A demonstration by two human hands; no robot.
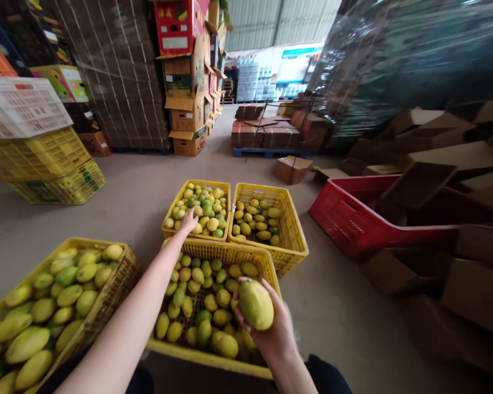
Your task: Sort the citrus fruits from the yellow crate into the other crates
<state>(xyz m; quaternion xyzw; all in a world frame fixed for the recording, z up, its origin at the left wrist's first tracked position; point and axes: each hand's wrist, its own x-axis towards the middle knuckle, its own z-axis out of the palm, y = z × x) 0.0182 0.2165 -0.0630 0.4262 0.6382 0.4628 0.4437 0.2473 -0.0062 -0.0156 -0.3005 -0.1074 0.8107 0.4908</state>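
Observation:
My left hand reaches into the full far-left yellow crate, its fingers around a yellow fruit on the pile. In my right hand is a large yellow-green fruit, held above the right side of the near yellow crate. Green and yellow fruits lie loosely in that near crate, with bits of its dark bottom showing. The far-right yellow crate is partly filled with yellow fruits. Another yellow crate at the lower left is heaped with larger fruits.
A red crate with cardboard in it stands at the right, among loose cardboard boxes. Stacked crates are at the left. Behind stand a column of cartons and a blue pallet with flattened cardboard.

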